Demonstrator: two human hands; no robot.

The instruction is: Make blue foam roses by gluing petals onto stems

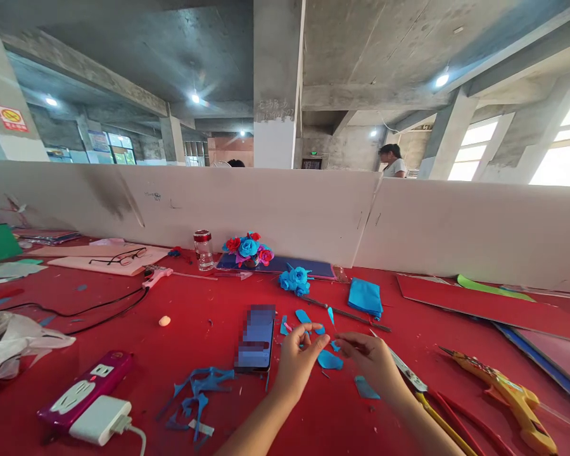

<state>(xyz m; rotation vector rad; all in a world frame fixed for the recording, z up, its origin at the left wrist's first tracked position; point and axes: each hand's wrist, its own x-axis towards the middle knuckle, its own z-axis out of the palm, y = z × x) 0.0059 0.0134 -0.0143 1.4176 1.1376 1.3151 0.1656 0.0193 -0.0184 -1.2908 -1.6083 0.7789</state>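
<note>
Over the red table, my left hand [298, 354] is closed, with thumb and forefinger nearly meeting; whatever sits between them is too small to make out. Just to its right, my right hand [373, 360] pinches a thin stem whose small blue tip [331, 315] points up between both hands. Cut blue petals [330, 360] lie loose beneath and around my fingers, and a further blue piece [365, 387] is below my right hand. Beyond them rests a bunch of blue flowers [295, 280] on a dark stem, beside a folded blue stack [365, 297].
A phone [255, 339] lies left of my hands, near blue scraps [202, 389]. Pliers [415, 380] and a yellow glue gun [508, 392] are at right. A power strip [85, 392], a glass jar [203, 250] and a flower arrangement [249, 248] stand farther off.
</note>
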